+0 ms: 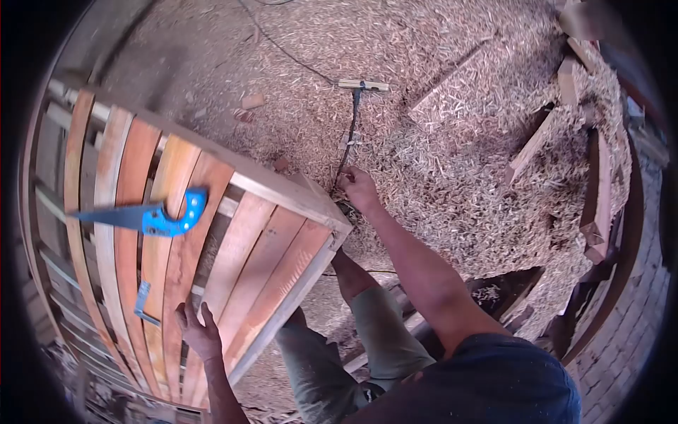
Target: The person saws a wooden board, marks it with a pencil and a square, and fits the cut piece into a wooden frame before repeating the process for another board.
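Observation:
My left hand (200, 331) is over the slatted wooden frame (265, 237), its fingers apart and nothing in it. Just left of it lies a small metal square (145, 304) on the slats. Farther up on the slats is a handsaw (169, 214) with a blue handle, its blade pointing left. Beyond the frame's corner, my right hand (359, 188) is closed on a dark cable (348, 145). That cable runs up to a wooden piece (363, 85) wound with cord, lying on the shavings.
Wood shavings (452, 177) cover the ground. Loose timber pieces (533, 145) lie at the right, near a thick beam (599, 198). A thin cord (286, 53) trails toward the top. Brick paving (614, 360) shows at the lower right.

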The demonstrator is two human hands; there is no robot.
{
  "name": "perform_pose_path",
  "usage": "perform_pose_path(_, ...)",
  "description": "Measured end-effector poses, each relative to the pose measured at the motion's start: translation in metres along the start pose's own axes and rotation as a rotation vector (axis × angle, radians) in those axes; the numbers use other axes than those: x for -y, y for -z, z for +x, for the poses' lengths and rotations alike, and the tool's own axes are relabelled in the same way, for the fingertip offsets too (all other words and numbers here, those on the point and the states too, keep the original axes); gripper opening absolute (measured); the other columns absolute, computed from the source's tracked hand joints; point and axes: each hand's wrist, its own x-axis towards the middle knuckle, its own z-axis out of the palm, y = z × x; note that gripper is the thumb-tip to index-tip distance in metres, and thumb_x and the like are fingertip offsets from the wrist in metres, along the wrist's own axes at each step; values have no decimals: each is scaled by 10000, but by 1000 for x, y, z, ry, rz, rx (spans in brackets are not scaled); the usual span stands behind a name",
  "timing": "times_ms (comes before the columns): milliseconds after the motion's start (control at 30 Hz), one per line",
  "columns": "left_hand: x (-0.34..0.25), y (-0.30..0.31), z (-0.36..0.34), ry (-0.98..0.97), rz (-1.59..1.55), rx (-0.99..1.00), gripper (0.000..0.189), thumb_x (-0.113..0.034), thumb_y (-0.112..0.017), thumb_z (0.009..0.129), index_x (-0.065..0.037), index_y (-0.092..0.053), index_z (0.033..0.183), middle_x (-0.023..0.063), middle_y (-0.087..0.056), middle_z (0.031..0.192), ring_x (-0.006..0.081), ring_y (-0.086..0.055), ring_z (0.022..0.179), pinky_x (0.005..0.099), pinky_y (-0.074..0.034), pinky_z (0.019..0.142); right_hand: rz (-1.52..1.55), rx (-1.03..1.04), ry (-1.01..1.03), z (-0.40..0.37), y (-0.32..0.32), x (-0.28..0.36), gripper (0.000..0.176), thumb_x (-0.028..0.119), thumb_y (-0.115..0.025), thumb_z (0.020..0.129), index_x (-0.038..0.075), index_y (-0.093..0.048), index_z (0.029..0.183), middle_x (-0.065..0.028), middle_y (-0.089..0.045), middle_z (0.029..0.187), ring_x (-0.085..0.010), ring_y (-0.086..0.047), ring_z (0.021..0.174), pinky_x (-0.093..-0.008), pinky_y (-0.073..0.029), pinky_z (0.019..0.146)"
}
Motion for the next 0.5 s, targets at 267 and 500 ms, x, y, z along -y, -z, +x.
perform_pose_path(267,-149,101,298,-273,-106,-538,556,-402,-609,1092,-2,-567,1476,296,-518,1485,490,-534,1329,529,-406,1141,-624,298,483,55,-13,67,245,117,-680,924,63,-736,1156,-190,-723,1136,-384,-722,1094,-486,-601,924)
perform_pose_path(500,-160,65,470,408,109,-524,1169,-929,-578,779,-142,-454,1635,276,-342,1669,379,-291,1574,529,-262,1259,-716,398,712,96,-97,72,241,142,-657,920,150,-771,1133,-135,-711,1206,-315,-682,1205,-439,-598,943)
